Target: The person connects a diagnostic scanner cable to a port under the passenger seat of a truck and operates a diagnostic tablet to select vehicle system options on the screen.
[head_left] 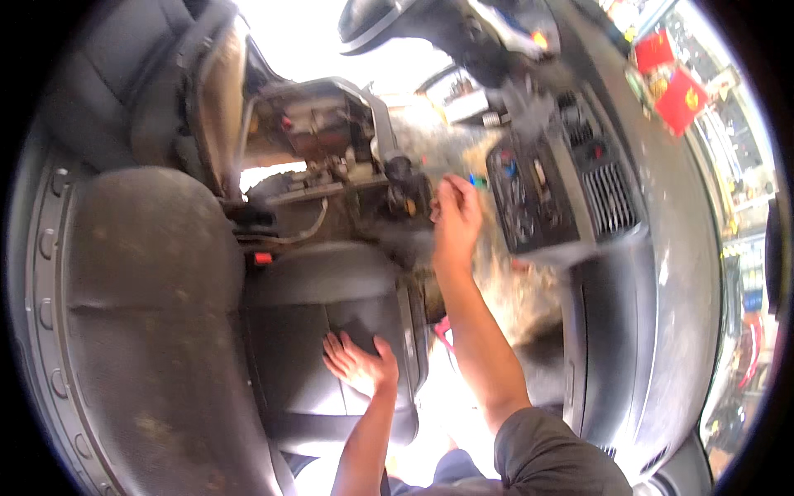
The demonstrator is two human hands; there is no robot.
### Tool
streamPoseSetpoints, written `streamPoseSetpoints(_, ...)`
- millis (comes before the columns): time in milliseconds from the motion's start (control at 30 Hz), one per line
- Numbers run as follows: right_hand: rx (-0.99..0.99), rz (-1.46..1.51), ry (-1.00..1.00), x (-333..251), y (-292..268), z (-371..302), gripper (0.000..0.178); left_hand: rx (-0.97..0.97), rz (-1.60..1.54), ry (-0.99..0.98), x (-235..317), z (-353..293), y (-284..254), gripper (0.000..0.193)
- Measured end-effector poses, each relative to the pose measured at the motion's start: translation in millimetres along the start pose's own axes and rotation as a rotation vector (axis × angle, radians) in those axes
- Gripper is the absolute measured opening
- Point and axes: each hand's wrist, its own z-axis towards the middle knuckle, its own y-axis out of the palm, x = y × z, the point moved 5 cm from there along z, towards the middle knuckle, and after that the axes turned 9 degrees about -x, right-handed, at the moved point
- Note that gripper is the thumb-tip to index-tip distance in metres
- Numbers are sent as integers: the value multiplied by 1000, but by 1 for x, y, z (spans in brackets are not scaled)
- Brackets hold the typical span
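Note:
My left hand (361, 364) rests with its fingers spread on the black seat cushion (289, 364), holding nothing. Stretched forward, my right hand (457, 211) is between the gear lever (401, 169) and the dark centre control panel (529, 194). Its fingers are curled together, and what they hold, if anything, is hidden. A small blue and green object (477, 180) shows right beside these fingers; whether they touch it, I cannot tell.
The seat backrest (153, 314) stands at the left, with a red buckle (263, 259) near the cushion. Behind the gear lever lies an opened compartment (306, 132) with exposed parts. The steering wheel (372, 21) is at the far side, and the dashboard (670, 248) runs along the right.

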Motion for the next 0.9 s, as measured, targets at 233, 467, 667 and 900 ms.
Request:
streamPoseSetpoints(233,207,-150,251,129,-239,-262,14,25,38,42,13,3,6,61)
streamPoseSetpoints(467,419,-996,365,191,-416,-352,18,-86,241,110,25,-2,11,58)
streamPoseSetpoints(667,195,-200,-32,-13,-169,-251,22,-28,106,87,4,-5,-11,58)
streamPoseSetpoints(900,-150,525,-336,-226,26,-41,19,-13,33,126,13,-2,-9,60)
